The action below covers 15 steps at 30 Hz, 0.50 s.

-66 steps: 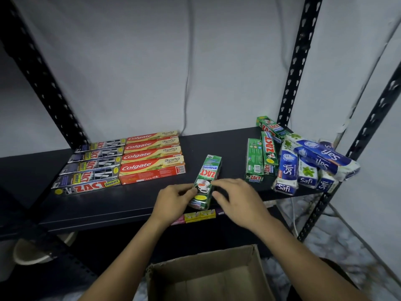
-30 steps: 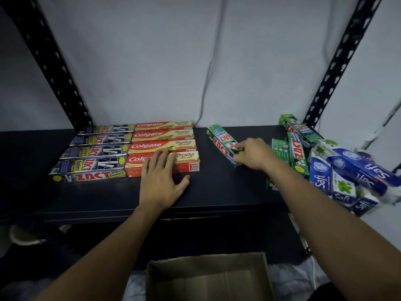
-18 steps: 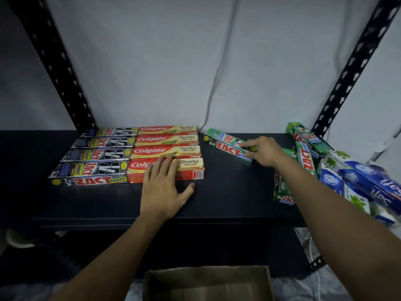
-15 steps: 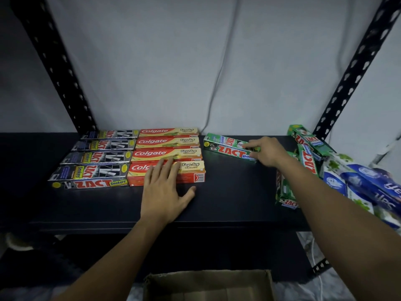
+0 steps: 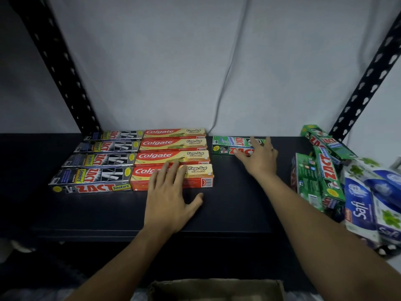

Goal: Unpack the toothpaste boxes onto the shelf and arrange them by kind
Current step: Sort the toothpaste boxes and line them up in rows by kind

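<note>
On the black shelf [image 5: 230, 205], several dark Zact Smokers boxes [image 5: 95, 168] lie in a column at the left. Beside them lies a column of red Colgate boxes [image 5: 173, 146]. A green Zact box [image 5: 225, 145] lies flat at the back, right of the Colgate column. My right hand [image 5: 258, 155] rests on it with fingers spread and nearly straight. My left hand [image 5: 171, 196] lies flat on the shelf, its fingertips on the front Colgate box [image 5: 199, 177]. At the right edge, more green Zact boxes [image 5: 321, 172] and white-blue Safi boxes [image 5: 368, 203] lie in a loose heap.
A brown cardboard box [image 5: 217, 290] stands open below the shelf at the bottom middle. Black perforated uprights [image 5: 60, 68] frame the shelf on both sides. A grey wall with a cable [image 5: 230, 72] is behind.
My right hand carried the green Zact box from the front middle to the back of the shelf and turned it crosswise beside the Colgate column. My left hand moved onto the front Colgate box.
</note>
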### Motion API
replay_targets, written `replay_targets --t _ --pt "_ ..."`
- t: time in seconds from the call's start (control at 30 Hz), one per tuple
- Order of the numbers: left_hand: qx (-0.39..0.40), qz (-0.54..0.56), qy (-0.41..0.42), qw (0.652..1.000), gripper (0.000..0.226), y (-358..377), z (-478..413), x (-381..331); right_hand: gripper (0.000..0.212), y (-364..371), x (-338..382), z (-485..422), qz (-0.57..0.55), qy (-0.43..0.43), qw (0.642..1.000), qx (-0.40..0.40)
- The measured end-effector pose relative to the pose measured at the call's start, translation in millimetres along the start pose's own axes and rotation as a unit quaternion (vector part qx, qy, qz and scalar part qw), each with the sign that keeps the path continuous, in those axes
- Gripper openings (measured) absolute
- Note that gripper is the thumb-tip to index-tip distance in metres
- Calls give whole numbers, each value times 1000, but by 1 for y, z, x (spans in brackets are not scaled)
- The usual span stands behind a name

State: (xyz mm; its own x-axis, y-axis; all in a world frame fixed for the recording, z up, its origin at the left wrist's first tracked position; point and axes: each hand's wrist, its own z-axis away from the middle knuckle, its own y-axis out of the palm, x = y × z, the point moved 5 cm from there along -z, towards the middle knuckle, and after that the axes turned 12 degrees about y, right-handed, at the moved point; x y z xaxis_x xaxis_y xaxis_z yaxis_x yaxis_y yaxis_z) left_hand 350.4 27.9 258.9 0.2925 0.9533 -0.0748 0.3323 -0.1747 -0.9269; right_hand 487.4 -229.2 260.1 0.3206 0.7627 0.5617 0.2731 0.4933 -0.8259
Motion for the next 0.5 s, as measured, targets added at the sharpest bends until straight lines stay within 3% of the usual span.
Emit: replay_targets --t 0.5 --pt "1 15 -6 1000 89 -2 1 -1 71 31 20 -39 -12 -41 999 -30"
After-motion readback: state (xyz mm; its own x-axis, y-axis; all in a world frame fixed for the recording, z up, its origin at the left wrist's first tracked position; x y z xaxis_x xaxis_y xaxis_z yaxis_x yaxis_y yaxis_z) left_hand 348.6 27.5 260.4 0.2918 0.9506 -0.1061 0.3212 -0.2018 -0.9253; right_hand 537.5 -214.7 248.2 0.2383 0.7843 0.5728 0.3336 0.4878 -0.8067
